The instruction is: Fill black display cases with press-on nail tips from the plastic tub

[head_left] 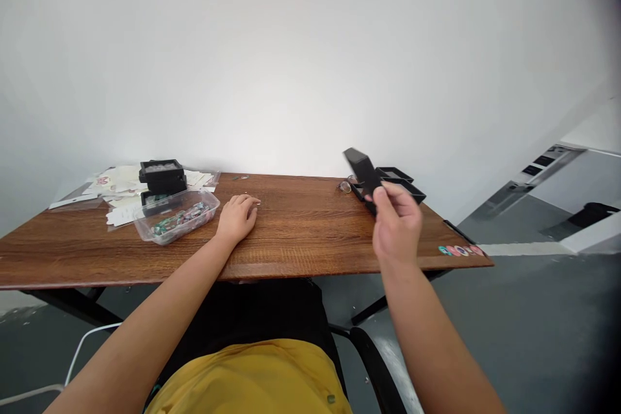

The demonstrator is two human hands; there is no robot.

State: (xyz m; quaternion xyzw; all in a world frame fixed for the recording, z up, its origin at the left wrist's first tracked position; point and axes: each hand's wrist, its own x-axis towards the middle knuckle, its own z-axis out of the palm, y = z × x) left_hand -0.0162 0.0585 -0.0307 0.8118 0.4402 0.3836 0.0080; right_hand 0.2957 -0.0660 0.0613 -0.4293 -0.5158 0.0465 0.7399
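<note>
The left hand rests on the brown wooden counter, fingers slightly spread, seemingly empty, beside a clear plastic tub. At right, the right hand's fingers pinch a black rectangular case; a firm, steady grip suits it. Beyond lie black trays.

A pale wall rises behind the wooden table. Loose papers cover part of the table's left end; small round stickers line its near right corner. A black chair armrest shows below its front edge.
</note>
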